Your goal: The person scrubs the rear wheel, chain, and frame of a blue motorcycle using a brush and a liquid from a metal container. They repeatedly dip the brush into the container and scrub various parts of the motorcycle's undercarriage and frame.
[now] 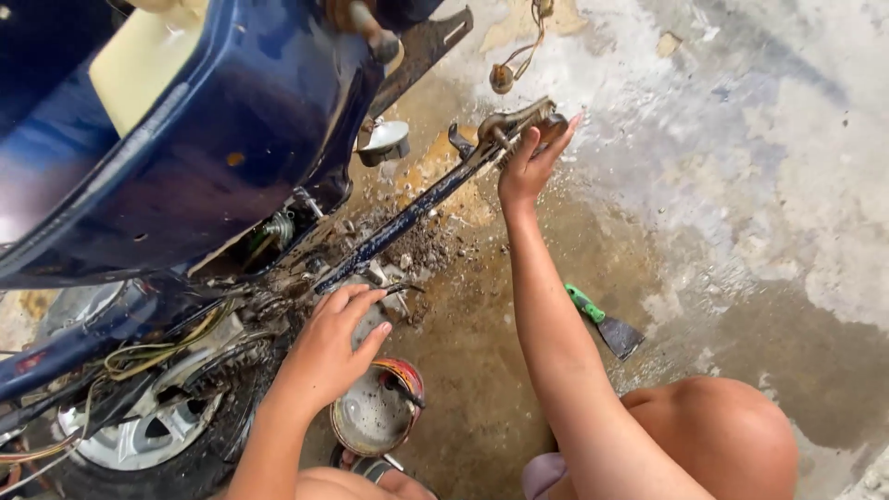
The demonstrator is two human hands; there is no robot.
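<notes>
The right hand [530,159] reaches to the upper middle of the frame, its grip closed around the far end of a long dark blue metal bar [407,220], where a rusty bracket [511,123] is fitted. The bar slants down and to the left from that hand into the greasy underside of a blue scooter [185,139], which fills the upper left of the frame.

The left hand [331,344] sits at lower centre, just beside the lower end of the bar. Its fingers are loosely curled and resting against the dirty engine parts; whether they hold anything there I cannot tell.

Just below that hand a round metal tin [375,415] with a red rim stands on the floor. A wheel [139,435] with a silver hub shows at the lower left, with loose wires [148,356] above it. A green-handled scraper [604,321] lies on the wet, stained concrete floor [741,185] to the right of the right forearm. A knee [718,435] shows at lower right.
</notes>
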